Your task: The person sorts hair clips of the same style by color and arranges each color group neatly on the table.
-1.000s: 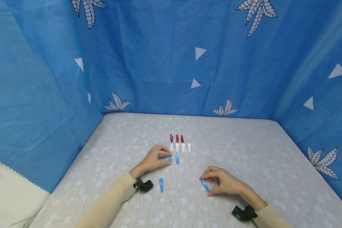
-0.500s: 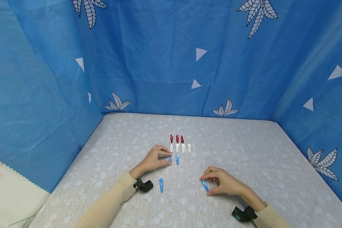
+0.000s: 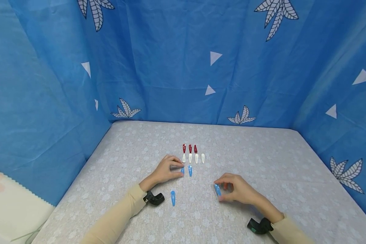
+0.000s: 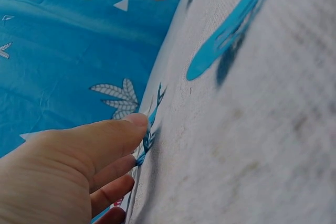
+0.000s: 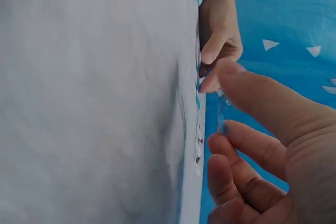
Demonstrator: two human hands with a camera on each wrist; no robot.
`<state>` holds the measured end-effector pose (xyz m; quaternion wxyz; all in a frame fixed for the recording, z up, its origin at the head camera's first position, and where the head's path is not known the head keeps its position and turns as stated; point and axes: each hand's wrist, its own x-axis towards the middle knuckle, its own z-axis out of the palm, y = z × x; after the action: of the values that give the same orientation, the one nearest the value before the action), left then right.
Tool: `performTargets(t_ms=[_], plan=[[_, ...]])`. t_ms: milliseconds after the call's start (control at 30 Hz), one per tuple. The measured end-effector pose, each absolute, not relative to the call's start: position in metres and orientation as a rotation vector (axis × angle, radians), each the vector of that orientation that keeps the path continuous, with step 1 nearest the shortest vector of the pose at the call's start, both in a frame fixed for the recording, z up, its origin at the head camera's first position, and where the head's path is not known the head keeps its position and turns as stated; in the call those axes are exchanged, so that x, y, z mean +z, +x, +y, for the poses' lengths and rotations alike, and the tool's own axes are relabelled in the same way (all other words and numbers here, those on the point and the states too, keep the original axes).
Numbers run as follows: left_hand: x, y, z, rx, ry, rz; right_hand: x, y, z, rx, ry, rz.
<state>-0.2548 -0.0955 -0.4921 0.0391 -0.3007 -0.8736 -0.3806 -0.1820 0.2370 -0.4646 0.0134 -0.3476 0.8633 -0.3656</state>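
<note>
At the left end of a short row, my left hand point(image 3: 164, 170) pinches a blue snap hair clip point(image 3: 182, 171) lying on the table, its thumb and fingers at the ends. A second blue hair clip point(image 3: 190, 170) lies just right of it. My right hand point(image 3: 238, 190) pinches another blue hair clip point(image 3: 218, 190) by its two ends; in the right wrist view this clip point(image 5: 221, 114) shows edge-on, clear of the tabletop. Nearer me lies a further blue hair clip point(image 3: 173, 198), which looms large as a blue hair clip point(image 4: 226, 35) in the left wrist view.
Beyond the blue clips runs a row of white hair clips, the rightmost white clip point(image 3: 203, 158) included. Behind them are red hair clips, among them a red clip point(image 3: 190, 148). The patterned tablecloth point(image 3: 256, 152) ends at a blue curtain point(image 3: 177, 67) at the back and sides.
My right hand has moved slightly away from me with its blue hair clip, which has turned a little more upright. The left hand stays in place on its clip.
</note>
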Motion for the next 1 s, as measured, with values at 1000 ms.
performTargets(t_ms=[1000], plan=[[-0.494, -0.256, -0.094, -1.166, -0.9, -2.687, -0.458, -0.242, 0.159, -1.166, -0.762, 2.922]])
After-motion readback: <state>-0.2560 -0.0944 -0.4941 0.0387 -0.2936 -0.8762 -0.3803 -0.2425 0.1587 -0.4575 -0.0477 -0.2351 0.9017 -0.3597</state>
